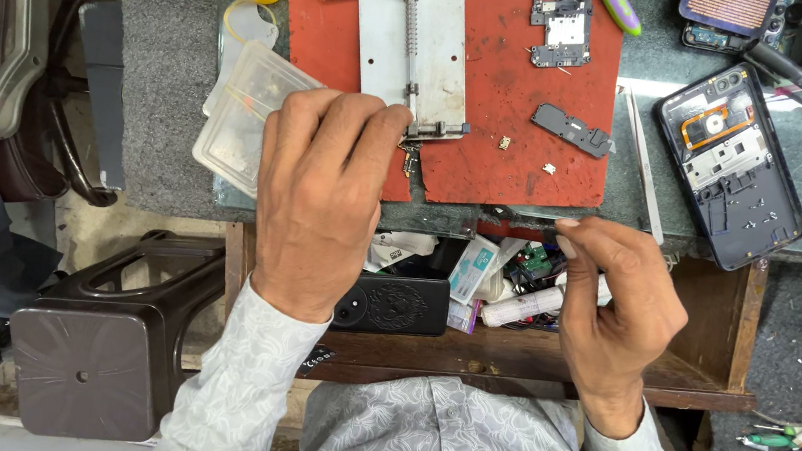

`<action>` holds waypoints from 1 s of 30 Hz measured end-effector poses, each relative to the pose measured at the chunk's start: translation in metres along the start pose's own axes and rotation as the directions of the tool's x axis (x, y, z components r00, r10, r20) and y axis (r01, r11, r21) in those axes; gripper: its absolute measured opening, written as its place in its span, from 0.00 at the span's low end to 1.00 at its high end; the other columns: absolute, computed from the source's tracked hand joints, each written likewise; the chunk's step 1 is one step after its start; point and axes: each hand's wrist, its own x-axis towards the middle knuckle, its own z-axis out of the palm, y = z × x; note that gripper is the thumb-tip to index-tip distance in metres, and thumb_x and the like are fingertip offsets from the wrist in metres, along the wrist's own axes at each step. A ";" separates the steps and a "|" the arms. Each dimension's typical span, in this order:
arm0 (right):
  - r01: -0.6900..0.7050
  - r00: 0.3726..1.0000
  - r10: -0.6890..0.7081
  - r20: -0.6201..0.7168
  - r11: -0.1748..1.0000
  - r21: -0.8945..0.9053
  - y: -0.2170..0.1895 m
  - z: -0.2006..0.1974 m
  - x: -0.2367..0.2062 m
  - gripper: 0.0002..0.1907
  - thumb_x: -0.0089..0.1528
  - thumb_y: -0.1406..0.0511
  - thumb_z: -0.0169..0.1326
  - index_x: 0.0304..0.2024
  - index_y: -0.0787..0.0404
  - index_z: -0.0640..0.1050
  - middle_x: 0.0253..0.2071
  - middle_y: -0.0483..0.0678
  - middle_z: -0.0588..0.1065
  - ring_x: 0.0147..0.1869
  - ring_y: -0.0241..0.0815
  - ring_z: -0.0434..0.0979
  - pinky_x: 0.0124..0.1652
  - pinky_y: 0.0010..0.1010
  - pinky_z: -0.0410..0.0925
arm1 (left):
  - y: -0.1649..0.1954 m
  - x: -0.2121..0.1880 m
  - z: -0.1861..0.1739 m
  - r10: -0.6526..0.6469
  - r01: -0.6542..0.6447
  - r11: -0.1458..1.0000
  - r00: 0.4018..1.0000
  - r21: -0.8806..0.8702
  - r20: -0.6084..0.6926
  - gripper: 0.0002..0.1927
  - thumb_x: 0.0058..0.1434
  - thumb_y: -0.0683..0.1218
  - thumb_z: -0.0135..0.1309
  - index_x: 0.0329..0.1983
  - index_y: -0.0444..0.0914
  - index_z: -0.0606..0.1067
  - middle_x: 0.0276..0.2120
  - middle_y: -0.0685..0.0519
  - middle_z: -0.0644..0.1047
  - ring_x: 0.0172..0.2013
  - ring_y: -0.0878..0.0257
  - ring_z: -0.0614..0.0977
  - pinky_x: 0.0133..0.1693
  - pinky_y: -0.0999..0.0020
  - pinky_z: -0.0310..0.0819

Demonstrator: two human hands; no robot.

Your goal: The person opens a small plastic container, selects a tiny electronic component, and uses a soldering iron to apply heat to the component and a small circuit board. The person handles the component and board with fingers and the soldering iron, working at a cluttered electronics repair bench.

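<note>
Red, rubbery work mat [499, 156] lies beyond your left hand [318, 201], whose fingertips pinch together on a small brass-coloured part [411, 161] at the near end of a flat grey metal holder [414, 51]. Just left of that grip sits a clear plastic box [237, 116]; its contents cannot be made out. Your right hand [618, 306] is closed on a thin dark tool [522, 227] above an open wooden drawer [711, 331] holding small packets, tubes and a black case. Right of it lies an opened phone [730, 162].

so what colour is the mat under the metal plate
Red mat, with the grey metal plate lying on it; head view.
</note>
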 end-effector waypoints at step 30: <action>0.101 0.950 -0.110 0.292 0.994 0.048 -0.064 0.033 0.041 0.17 0.63 0.76 0.58 0.54 0.64 0.78 0.39 0.48 0.75 0.42 0.44 0.69 0.44 0.36 0.63 | -0.002 -0.010 -0.013 -0.090 0.091 0.990 0.996 -0.111 0.015 0.23 0.55 0.29 0.55 0.55 0.31 0.76 0.47 0.48 0.75 0.47 0.51 0.76 0.49 0.57 0.75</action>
